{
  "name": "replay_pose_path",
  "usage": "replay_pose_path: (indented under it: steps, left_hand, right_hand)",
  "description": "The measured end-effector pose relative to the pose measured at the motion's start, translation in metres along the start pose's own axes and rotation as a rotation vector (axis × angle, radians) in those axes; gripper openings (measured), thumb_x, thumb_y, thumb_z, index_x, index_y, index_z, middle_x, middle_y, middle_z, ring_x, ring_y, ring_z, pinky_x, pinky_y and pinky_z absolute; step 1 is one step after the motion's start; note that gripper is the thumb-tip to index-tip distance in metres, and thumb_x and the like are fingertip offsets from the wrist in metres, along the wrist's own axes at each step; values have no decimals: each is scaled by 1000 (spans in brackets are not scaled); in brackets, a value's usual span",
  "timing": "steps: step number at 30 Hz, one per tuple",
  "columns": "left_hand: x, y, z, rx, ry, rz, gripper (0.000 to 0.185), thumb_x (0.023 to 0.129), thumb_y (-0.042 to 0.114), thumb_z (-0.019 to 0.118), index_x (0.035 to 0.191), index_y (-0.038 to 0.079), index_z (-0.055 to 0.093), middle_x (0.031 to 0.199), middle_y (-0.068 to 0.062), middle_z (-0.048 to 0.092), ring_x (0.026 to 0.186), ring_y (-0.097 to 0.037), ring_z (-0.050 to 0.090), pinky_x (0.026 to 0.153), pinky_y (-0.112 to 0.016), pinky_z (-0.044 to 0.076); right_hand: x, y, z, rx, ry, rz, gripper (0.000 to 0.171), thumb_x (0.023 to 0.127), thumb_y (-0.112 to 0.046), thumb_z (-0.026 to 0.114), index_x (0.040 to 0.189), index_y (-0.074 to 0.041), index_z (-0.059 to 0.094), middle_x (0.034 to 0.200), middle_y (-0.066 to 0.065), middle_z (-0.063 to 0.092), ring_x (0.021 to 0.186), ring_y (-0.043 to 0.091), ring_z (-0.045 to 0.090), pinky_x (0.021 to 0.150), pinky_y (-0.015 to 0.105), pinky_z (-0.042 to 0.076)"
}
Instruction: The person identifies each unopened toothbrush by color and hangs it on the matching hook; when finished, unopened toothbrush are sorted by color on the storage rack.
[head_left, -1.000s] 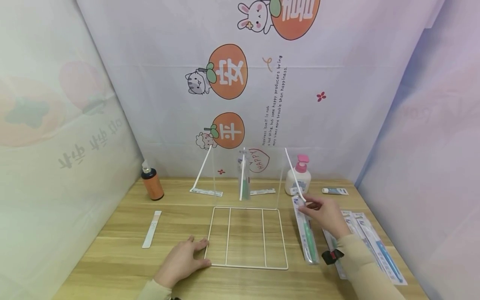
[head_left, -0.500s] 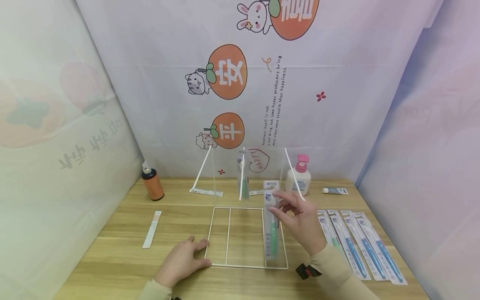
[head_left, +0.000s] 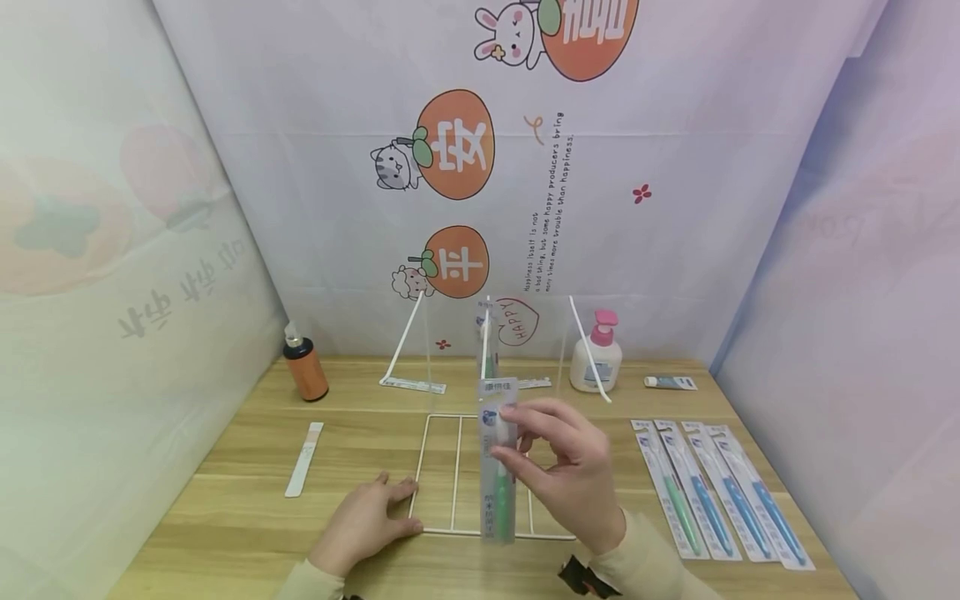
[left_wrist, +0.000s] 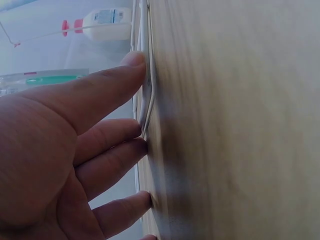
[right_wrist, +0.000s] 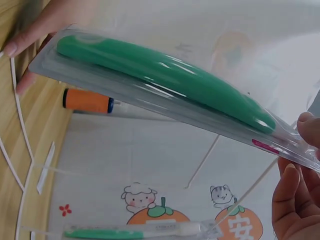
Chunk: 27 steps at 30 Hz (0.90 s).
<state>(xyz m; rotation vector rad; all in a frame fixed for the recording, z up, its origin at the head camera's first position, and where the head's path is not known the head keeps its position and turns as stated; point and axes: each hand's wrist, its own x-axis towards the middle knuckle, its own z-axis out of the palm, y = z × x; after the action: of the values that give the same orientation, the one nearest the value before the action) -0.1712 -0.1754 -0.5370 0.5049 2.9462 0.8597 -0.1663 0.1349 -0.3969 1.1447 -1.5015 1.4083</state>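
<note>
Fingers of the right hand (head_left: 566, 471) pinch a packaged green toothbrush (head_left: 498, 462), holding it nearly upright above the near edge of the white wire frame (head_left: 459, 475), over its middle compartment. The left hand (head_left: 367, 521) lies flat and relaxed on the wooden surface (head_left: 247, 500), fingertips (left_wrist: 135, 60) touching the frame's near left corner. Bare wood lies left of the frame, broken only by a flat strip (head_left: 303, 458); four more packaged toothbrushes (head_left: 716, 496) lie side by side to the right, near the surface's right edge. The clear organizer's walls are hard to make out. Whether the pack's lower end touches the frame cannot be told.
</note>
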Motion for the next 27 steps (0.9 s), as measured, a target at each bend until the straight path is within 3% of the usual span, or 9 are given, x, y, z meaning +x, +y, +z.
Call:
replay_pose_path:
  steps: [8, 13, 19, 27]
  left_hand:
    - [0, 0, 0, 2, 4, 2, 67, 83, 46, 92, 136, 9, 75, 143, -11, 69, 135, -57, 56, 106, -74, 46]
    - [0, 0, 1, 3, 3, -4, 67, 83, 47, 92, 137, 10, 75, 143, -12, 69, 136, -57, 56, 107, -73, 46]
    - [0, -1, 1, 2, 1, -10, 68, 83, 48, 92, 137, 11, 75, 142, -14, 69, 136, -57, 56, 107, -73, 46]
    - [0, -2, 1, -6, 0, 3, 67, 83, 47, 91, 136, 10, 75, 143, -11, 69, 136, -57, 56, 106, -74, 46]
  right_hand:
    - [-4, 2, 11, -22, -20, 18, 32, 94, -14, 87, 119, 2, 77, 105, 18, 72, 71, 21, 61, 61, 24, 56]
    - [-7, 11, 14, -116, -50, 42, 37, 87, -8, 91, 121, -2, 78, 109, 14, 74, 73, 19, 64, 64, 23, 57]
    - [-4, 30, 14, -206, -86, 100, 47, 78, 4, 93, 121, -5, 77, 112, 10, 75, 79, 18, 70, 67, 26, 61]
    - [7, 65, 16, -266, -71, 143, 47, 79, 15, 87, 121, -1, 74, 114, 13, 74, 82, 25, 74, 68, 37, 66]
